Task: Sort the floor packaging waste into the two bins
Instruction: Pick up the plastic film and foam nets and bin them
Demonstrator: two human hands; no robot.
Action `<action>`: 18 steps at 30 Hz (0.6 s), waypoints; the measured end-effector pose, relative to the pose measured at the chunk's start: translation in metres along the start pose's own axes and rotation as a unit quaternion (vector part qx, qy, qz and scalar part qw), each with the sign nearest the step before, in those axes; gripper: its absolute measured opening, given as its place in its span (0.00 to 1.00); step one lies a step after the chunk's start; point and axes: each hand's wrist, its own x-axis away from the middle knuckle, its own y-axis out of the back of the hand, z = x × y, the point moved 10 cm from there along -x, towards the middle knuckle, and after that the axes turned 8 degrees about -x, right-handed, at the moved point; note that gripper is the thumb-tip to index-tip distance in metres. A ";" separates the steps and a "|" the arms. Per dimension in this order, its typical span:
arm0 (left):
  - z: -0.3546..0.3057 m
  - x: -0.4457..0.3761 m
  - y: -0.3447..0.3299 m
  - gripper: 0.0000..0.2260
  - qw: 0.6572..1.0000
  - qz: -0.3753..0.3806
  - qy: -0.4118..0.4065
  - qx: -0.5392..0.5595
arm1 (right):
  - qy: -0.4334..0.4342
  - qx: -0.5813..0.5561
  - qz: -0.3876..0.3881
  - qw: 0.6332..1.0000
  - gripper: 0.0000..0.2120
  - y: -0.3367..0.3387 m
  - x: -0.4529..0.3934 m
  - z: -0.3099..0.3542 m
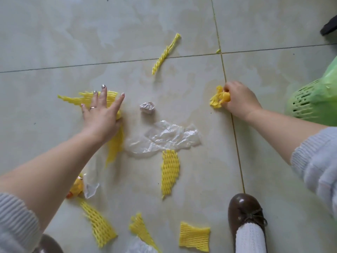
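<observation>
1. The left hand (101,111) lay flat with its fingers spread apart, pressing down on a yellow foam net (109,99) on the tiled floor (54,42); the net's long axis ran left to right, its thin tip pointing left.
2. The right hand (237,99) was closed in a fist around a crumpled yellow net piece (218,99), right beside a tile joint.
3. A twisted net strip (166,52) lay farther out, its long axis slanting from lower left to upper right.
4. A flat net sleeve (170,172) lay near the middle, its long axis running toward and away from the person, its upper end touching a clear plastic sheet (164,138).
5. A crumpled silver foil ball (147,107) sat between the 2 hands, just beyond the sheet.
6. More net pieces lay nearer the person: a slanted net (99,225), a torn one (141,230) and a roughly square one (194,236).
7. A yellow-orange wrapper (76,187) by the left forearm carried print, possibly, but nothing readable.
8. A green perforated bin (308,99) with a green liner stood at the right edge; a brown shoe (245,210) stood on the floor below it.
</observation>
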 end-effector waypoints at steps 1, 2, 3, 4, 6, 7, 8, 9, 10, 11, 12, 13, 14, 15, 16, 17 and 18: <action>0.004 -0.003 -0.005 0.31 1.000 0.020 0.011 0.004 | -0.006 -0.044 0.000 0.999 0.15 -0.001 0.006 0.008; 0.007 -0.005 -0.006 0.31 1.000 0.022 0.017 0.007 | -0.008 -0.094 0.006 0.995 0.19 -0.005 0.015 0.019; 0.010 -0.006 -0.004 0.31 1.000 0.009 0.021 0.008 | 0.003 -0.141 0.018 0.990 0.23 -0.010 0.026 0.034; 0.011 -0.005 0.001 0.31 1.000 -0.011 0.023 0.010 | 0.026 -0.169 0.040 0.985 0.26 -0.017 0.038 0.052; 0.014 -0.002 0.008 0.30 0.999 -0.044 0.017 0.017 | 0.098 -0.157 0.097 0.978 0.29 -0.038 0.065 0.088; 0.017 0.000 0.012 0.28 0.998 -0.056 0.011 0.030 | 0.141 -0.140 0.112 0.974 0.28 -0.048 0.079 0.105; 0.019 0.002 0.016 0.27 0.996 -0.065 0.005 0.054 | 0.184 -0.127 0.113 0.968 0.25 -0.057 0.091 0.117; 0.021 0.006 0.020 0.25 0.994 -0.076 -0.001 0.084 | 0.222 -0.108 0.110 0.963 0.22 -0.065 0.102 0.128; 0.023 0.011 0.025 0.24 0.990 -0.087 -0.009 0.112 | 0.243 -0.089 0.122 0.958 0.19 -0.077 0.112 0.136; 0.024 0.017 0.028 0.22 0.986 -0.097 -0.019 0.133 | 0.246 -0.065 0.161 0.954 0.18 -0.091 0.123 0.142; 0.023 0.025 0.031 0.21 0.984 -0.103 -0.034 0.143 | 0.239 -0.028 0.212 0.947 0.18 -0.107 0.133 0.145; 0.022 0.034 0.032 0.19 0.982 -0.108 -0.062 0.139 | 0.236 0.021 0.255 0.937 0.18 -0.122 0.143 0.145; 0.018 0.044 0.030 0.18 0.981 -0.112 -0.098 0.122 | 0.243 0.062 0.278 0.927 0.19 -0.132 0.151 0.144; 0.016 0.055 0.023 0.17 0.981 -0.109 -0.134 0.093 | 0.257 0.091 0.282 0.920 0.19 -0.137 0.159 0.146; 0.015 0.064 0.011 0.17 0.980 -0.096 -0.161 0.061 | 0.278 0.120 0.271 0.914 0.20 -0.138 0.164 0.149; 0.017 0.071 -0.005 0.18 0.981 -0.066 -0.177 0.034 | 0.297 0.138 0.251 0.911 0.22 -0.139 0.167 0.151; 0.019 0.076 -0.020 0.20 0.982 -0.032 -0.186 0.019 | 0.315 0.145 0.226 0.910 0.23 -0.139 0.168 0.152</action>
